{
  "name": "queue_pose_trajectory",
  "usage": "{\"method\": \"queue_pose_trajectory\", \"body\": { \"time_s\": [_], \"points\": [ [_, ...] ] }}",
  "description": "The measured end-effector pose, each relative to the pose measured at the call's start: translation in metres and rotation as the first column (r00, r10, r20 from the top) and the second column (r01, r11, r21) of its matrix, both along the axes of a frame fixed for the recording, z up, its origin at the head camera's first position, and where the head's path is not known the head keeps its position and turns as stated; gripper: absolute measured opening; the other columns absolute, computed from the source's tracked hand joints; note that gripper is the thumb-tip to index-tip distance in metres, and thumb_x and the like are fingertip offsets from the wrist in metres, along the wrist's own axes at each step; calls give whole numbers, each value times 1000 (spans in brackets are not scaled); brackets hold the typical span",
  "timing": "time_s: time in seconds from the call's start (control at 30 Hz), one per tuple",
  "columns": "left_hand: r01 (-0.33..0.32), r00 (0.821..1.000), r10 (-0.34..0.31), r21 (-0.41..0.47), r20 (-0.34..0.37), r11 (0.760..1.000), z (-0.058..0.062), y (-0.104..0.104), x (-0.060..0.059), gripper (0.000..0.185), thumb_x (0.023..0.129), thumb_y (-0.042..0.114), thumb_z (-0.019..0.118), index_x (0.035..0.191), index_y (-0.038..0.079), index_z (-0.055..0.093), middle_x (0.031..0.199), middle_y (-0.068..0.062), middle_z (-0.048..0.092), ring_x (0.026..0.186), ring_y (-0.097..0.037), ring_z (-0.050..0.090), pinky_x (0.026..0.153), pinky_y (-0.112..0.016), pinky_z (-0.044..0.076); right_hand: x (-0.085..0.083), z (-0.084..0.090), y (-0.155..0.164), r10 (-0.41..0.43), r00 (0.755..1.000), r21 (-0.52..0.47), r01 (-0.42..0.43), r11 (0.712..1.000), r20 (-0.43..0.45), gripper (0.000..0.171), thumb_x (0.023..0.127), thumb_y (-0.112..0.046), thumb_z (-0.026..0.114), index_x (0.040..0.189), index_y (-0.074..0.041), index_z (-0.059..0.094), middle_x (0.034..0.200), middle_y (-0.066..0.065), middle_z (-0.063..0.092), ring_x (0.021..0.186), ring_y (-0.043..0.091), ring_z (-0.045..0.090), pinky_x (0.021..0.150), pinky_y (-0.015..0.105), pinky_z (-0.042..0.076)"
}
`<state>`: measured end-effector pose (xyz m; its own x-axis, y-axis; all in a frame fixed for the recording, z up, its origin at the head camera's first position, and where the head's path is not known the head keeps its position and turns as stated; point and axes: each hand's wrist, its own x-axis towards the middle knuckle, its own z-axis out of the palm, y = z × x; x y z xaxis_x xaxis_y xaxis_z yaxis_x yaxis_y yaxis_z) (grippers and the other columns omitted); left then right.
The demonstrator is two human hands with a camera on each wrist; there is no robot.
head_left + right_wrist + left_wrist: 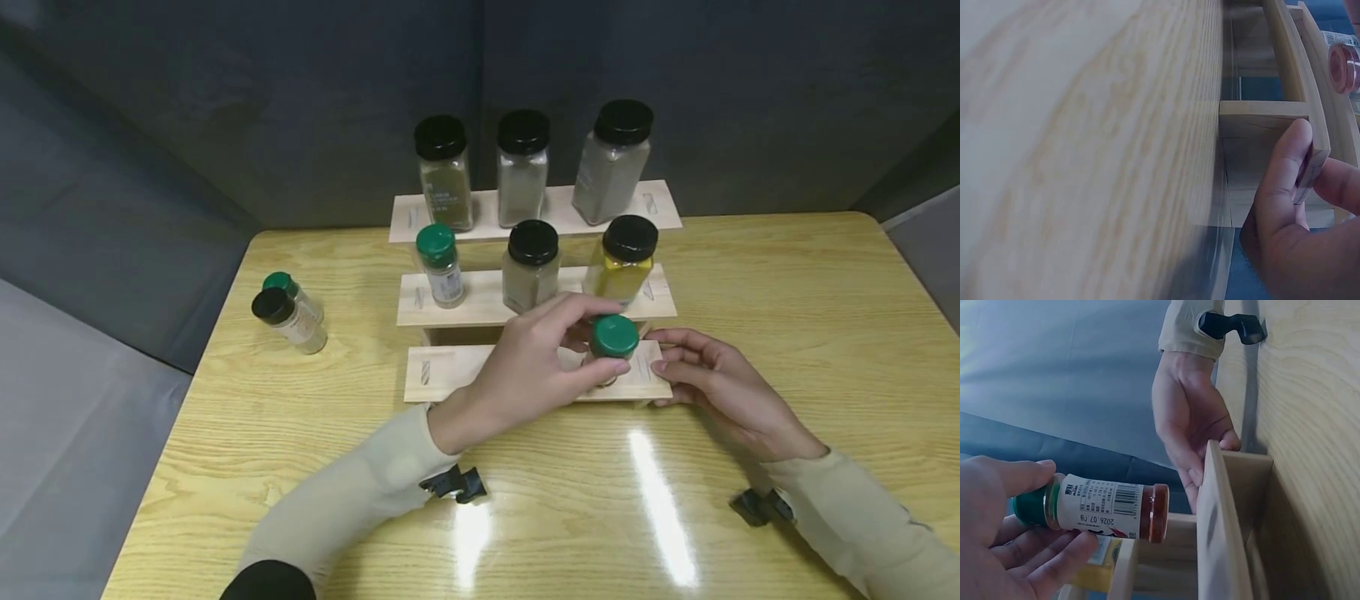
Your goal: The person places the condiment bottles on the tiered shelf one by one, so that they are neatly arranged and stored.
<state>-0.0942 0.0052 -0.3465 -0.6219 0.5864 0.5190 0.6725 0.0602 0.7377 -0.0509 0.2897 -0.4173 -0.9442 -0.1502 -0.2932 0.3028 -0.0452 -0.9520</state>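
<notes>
In the head view my left hand (525, 358) pinches a small spice jar (615, 336) with a green cap over the right part of the lowest shelf board (457, 367). Seen from the left wrist, the jar (1110, 506) has a white printed label and red-brown contents, its cap between thumb and fingers. Its base is apart from the board (1219, 531). My right hand (716, 379) grips the right end of that board, with thumb and fingers on either side of the wood (1313, 159) in the right wrist view.
Three black-capped jars (522, 171) stand on the top step of the wooden rack (562, 204). On the middle step are a green-capped jar (442, 267) and two black-capped ones (532, 267). Two small jars (300, 325) stand on the table (247, 433) at left.
</notes>
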Motion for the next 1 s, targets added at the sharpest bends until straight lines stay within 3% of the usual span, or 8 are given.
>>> {"method": "queue_pose_trajectory", "body": {
  "time_s": [0.4, 1.0],
  "points": [
    [-18, 999, 20, -47, 44, 999, -4, 17, -1, 53, 90, 6, 91, 134, -6, 64, 121, -14, 72, 99, -14, 71, 87, -13, 57, 0, 1, -1, 6, 1000, 35, -6, 999, 5, 32, 111, -5, 64, 141, -5, 54, 119, 8, 63, 100, 17, 67, 80, 32, 66],
    [-25, 999, 29, -77, 41, 997, -16, 22, -6, 51, 90, 4, 91, 133, -5, 64, 121, -14, 72, 99, -17, 72, 88, -14, 58, 0, 1, 0, 11, 1000, 59, -11, 998, -1, 30, 111, -6, 63, 140, -7, 55, 118, 8, 62, 99, 17, 65, 79, 31, 65]
  ]
}}
